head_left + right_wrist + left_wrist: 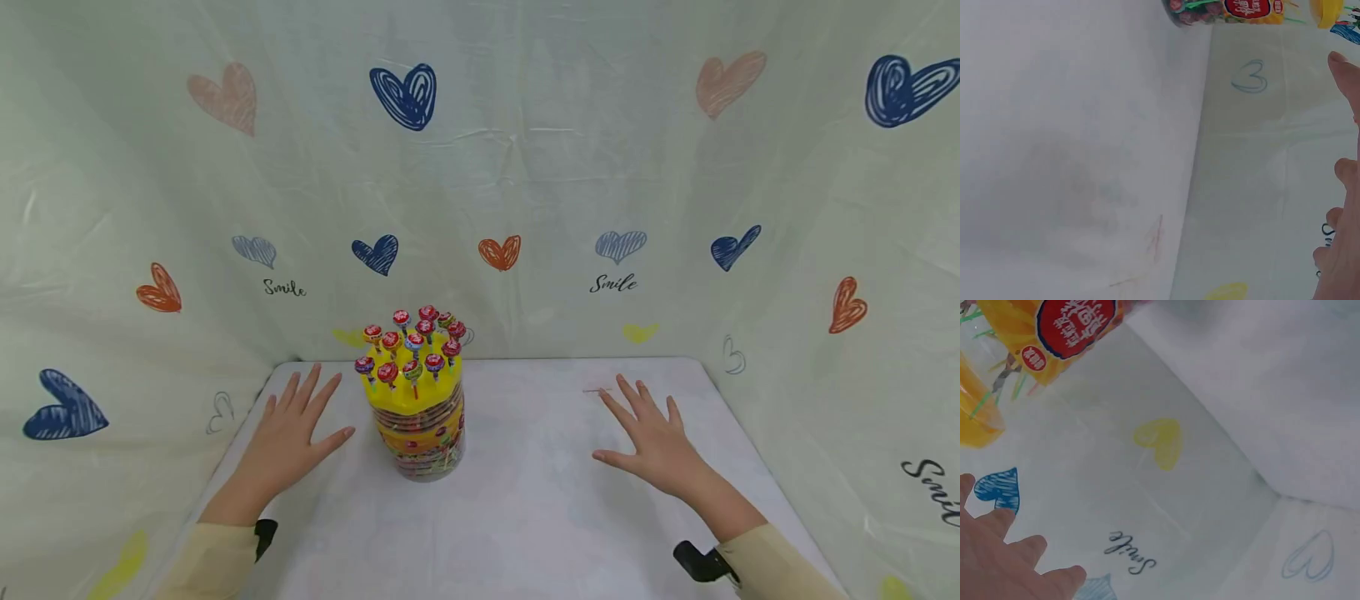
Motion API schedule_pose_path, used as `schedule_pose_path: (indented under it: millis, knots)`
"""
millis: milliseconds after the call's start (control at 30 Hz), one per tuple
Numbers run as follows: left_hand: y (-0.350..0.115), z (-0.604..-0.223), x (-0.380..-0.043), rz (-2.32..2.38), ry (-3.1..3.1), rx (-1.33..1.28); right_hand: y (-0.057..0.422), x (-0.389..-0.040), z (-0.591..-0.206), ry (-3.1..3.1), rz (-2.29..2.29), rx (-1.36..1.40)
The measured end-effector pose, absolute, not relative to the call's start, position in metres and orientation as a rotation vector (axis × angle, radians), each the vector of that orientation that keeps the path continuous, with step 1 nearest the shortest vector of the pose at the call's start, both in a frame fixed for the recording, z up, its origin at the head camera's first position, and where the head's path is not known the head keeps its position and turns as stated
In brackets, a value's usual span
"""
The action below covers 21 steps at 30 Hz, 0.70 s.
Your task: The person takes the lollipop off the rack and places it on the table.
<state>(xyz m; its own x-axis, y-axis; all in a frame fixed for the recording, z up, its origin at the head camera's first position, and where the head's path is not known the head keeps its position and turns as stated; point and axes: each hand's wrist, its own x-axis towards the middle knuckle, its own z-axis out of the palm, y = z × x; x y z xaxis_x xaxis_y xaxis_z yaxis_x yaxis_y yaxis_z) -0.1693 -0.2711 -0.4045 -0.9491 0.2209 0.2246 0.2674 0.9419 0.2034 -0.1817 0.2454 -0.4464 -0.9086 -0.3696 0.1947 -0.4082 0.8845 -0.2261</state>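
A clear plastic jar (420,442) of wrapped lollipops stands upright on the white table, left of the middle. Its yellow lid (401,402) carries several lollipops (415,342) stuck upright in it. My left hand (292,437) is held just left of the jar, fingers spread and straight, apart from it. My right hand (656,442) is well to the right of the jar, also with spread fingers and nothing in it. Part of the jar's printed label (1075,325) appears in the left wrist view, and the jar's side (1247,7) shows at the top of the right wrist view.
The white table (525,525) runs back to a pale sheet (480,183) printed with hearts and "Smile", which hangs behind and on both sides. Faint reddish marks (597,390) lie on the table near the right fingertips. Black straps (701,562) sit at the wrists.
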Motion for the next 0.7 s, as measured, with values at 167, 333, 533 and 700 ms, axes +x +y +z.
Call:
schedule_pose_path:
  millis: [167, 333, 533, 700]
  knots:
    - [-0.262, -0.396, -0.174, -0.535, -2.913, -0.360, 0.233, -0.184, -0.437, -2.913, 0.579, 0.622]
    - [-0.255, -0.392, -0.178, -0.770, -2.898, -0.345, 0.219, -0.186, -0.427, -2.878, 0.767, 0.661]
    - [-0.243, -0.391, -0.185, -1.031, -2.823, -0.319, 0.200, -0.195, -0.423, -2.834, 0.959, 0.690]
    - [-0.229, -0.396, -0.193, -1.236, -2.741, -0.248, 0.179, -0.202, -0.420, -2.741, 1.253, 0.723]
